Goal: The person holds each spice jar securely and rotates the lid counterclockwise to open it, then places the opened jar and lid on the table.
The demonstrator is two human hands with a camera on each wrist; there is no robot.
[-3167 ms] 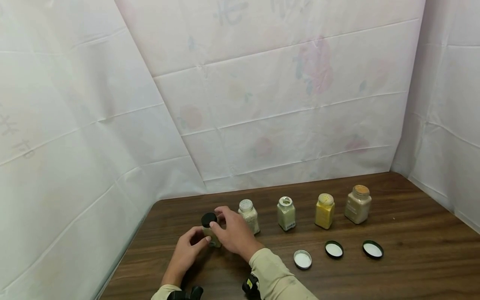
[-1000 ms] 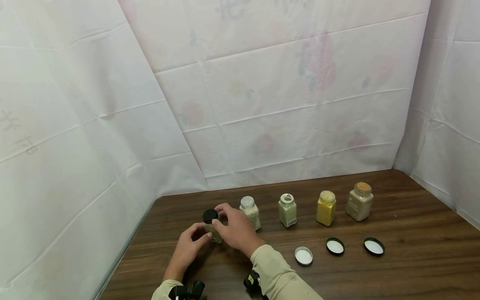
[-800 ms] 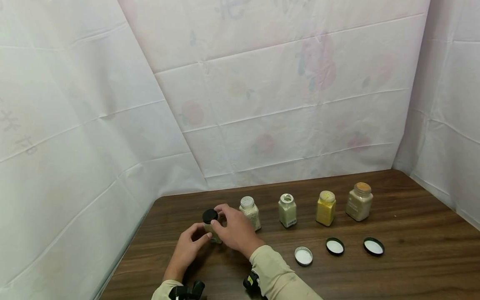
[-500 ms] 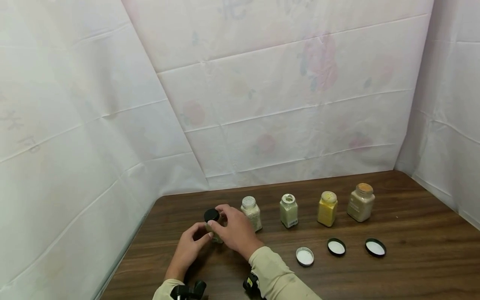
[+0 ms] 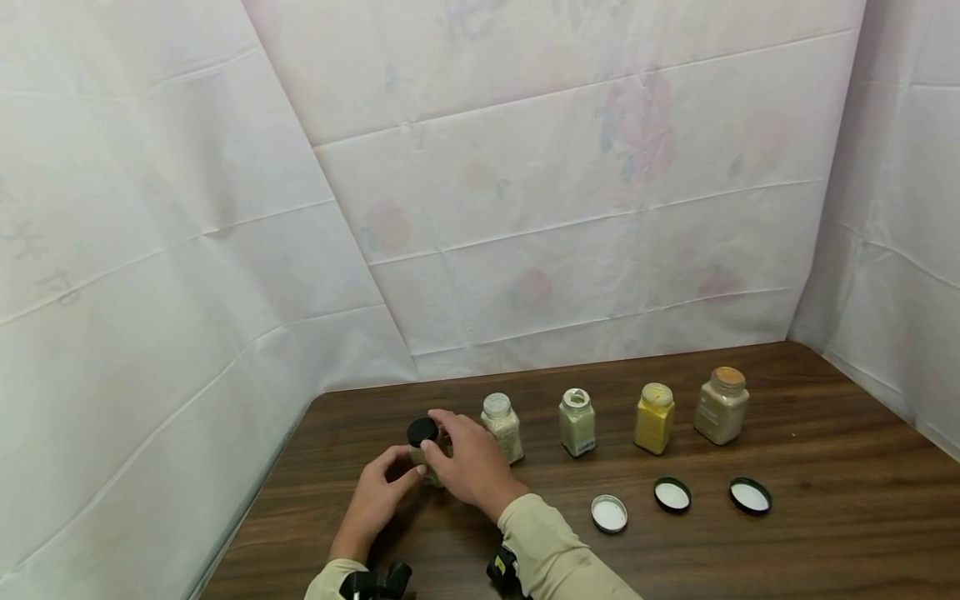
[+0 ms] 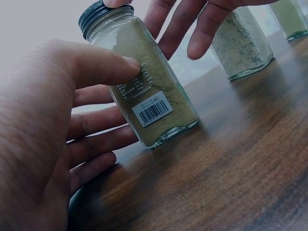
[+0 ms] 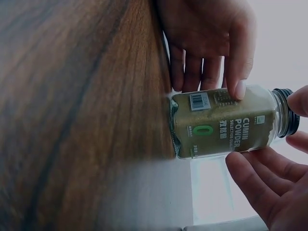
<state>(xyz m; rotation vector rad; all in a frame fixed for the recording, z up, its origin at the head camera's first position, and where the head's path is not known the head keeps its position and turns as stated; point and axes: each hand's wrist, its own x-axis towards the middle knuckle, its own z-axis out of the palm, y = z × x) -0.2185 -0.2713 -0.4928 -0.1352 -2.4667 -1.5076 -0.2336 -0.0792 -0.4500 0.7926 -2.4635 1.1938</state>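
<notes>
A square glass jar of cumin powder (image 7: 211, 127) stands upright on the wooden table, its label legible in the right wrist view. Its black screw lid (image 5: 422, 431) is on the neck. My left hand (image 5: 377, 493) holds the jar's body, thumb across the front and fingers behind, as the left wrist view shows. With thumb and fingertips, my right hand (image 5: 474, 462) grips the lid's edge; its other fingers spread beside the glass. A jar of pale, speckled seasoning (image 5: 504, 432) stands just behind the right hand, partly hidden by it.
To the right stand a pale green jar (image 5: 577, 429), a yellow jar (image 5: 654, 427) and a wider tan jar (image 5: 720, 412), all without outer lids. In front of them lie a silvery lid (image 5: 609, 514) and two dark-rimmed lids (image 5: 672, 496), white insides up. White sheeting (image 5: 570, 208) encloses the table.
Both hands stay on the cumin jar. The right thumb and fingers have shifted slightly back and forth at the lid. The head view has shifted a little; the other jars and lids stay put.
</notes>
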